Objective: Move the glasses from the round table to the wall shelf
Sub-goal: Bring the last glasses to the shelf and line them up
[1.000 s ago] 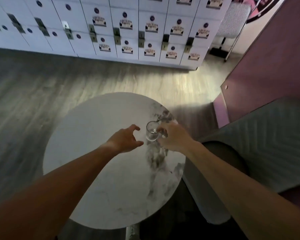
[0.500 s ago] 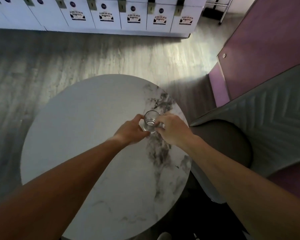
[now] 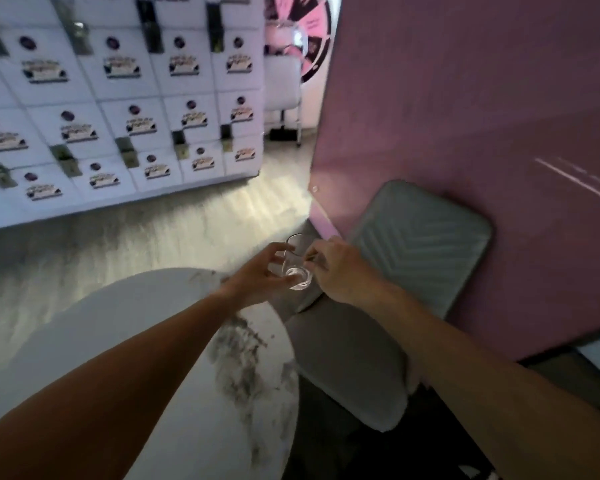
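Head view showed me both hands, left point(image 3: 257, 282) and right point(image 3: 340, 271), gripping 1 glass point(image 3: 297, 263), now lifted off the table point(image 3: 146, 341) beyond its edge; carrying had begun, shelf unseen.

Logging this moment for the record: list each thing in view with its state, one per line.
Glass: empty, tilted, lifted past the table edge, held between both hands.
Left hand: gripping the glass.
Right hand: gripping the glass.
Round marble table: top bare.
Lockers: doors shut.
Grey chair: unoccupied.
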Available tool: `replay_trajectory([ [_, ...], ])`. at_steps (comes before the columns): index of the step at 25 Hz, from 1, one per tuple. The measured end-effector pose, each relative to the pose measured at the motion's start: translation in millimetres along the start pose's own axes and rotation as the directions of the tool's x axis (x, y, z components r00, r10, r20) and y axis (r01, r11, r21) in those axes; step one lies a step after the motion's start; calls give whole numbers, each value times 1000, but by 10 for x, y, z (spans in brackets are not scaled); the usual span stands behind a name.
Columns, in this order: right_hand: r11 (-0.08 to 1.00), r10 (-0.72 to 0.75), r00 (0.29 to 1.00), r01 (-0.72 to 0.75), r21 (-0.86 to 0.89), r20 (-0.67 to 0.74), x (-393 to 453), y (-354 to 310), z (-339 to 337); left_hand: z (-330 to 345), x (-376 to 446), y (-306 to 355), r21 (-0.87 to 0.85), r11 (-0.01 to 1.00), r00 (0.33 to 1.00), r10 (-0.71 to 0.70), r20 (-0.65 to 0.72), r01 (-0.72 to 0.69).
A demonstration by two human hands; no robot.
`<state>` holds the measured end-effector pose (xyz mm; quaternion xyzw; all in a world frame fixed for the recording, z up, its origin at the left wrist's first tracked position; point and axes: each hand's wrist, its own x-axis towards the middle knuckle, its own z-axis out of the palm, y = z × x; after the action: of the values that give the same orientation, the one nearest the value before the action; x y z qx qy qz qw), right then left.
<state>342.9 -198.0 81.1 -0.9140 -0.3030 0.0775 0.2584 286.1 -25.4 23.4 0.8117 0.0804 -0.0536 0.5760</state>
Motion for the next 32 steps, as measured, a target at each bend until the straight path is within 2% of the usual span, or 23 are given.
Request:
replay_trajectory([
  [5,985,165,957,-172,-7,-240,-1126,374,-1222,999,-88,1296,25,969,962,240,134,-245],
  [8,962,239,881,-273,-26,-409,-2198,609,-1820,1873,-434,1949,-2,930,897,354,264,-367],
  [11,921,331,797,-389,-10,-505,-3314,737,-2213,2754,-881,2403,-10,876,816,453,359,-482],
  [14,853,432,675,-521,29,-597,-4646,814,-2505,3734,-1561,2814,-75,811,688,538,487,-581],
  [18,746,518,488,-659,92,-702,-6299,843,-2781,4930,-2563,3305,-158,742,496,575,651,-652],
  [25,553,595,179,-798,238,-784,-8289,820,-2979,6551,-3939,3829,-261,601,194,585,787,-755],
  [28,498,602,94,-821,281,-793,-8847,916,-3075,7145,-4273,3986,-312,579,123,590,798,-753],
  [32,432,608,26,-849,304,-793,-9467,1313,-3316,8002,-4494,4229,-372,585,26,559,829,-721],
])
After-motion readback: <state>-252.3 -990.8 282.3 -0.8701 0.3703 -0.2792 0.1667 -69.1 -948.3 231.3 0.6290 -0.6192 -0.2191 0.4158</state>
